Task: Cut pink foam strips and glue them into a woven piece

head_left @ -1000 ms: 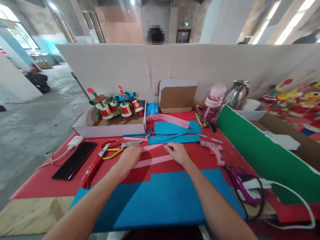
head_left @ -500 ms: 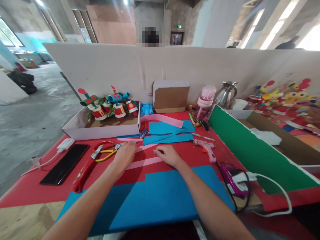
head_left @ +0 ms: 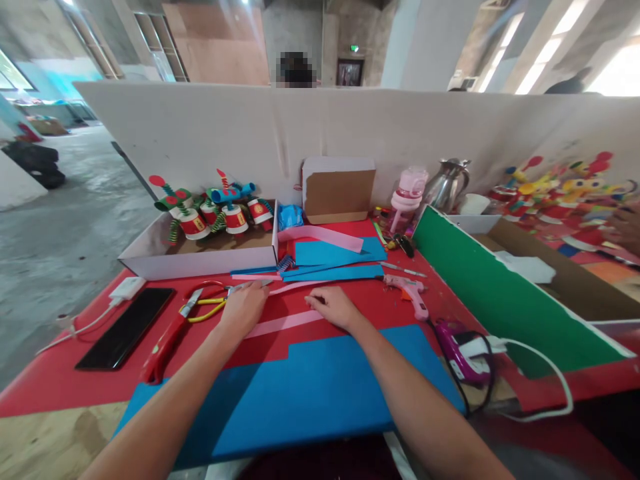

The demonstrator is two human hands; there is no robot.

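Note:
My left hand (head_left: 246, 308) is closed, palm down, with its fingertips at the left end of a curved pink paper strip (head_left: 295, 287). Just right of it, my right hand (head_left: 336, 308) has thumb and fingers pinched together; whatever lies between them is too small to make out. The strip's far end passes behind this hand. A second pink paper strip (head_left: 287, 324) lies flat on the red table cover between my wrists. Yellow-handled pliers (head_left: 210, 310) and a red-handled tool (head_left: 167, 340) lie beside my left hand.
Blue sheets (head_left: 310, 393) cover the near edge. A pink glue gun (head_left: 410, 293) and its cord lie right, by a green-sided box (head_left: 490, 300). A phone (head_left: 125, 328) lies left. Behind stand a white box (head_left: 220, 263) of cup figures, a pink bottle (head_left: 407, 190) and a metal jug (head_left: 447, 183).
The upper pink strip, flatter before, now looks narrower and bowed between my hands. My hands have barely moved; the whole view has shifted slightly.

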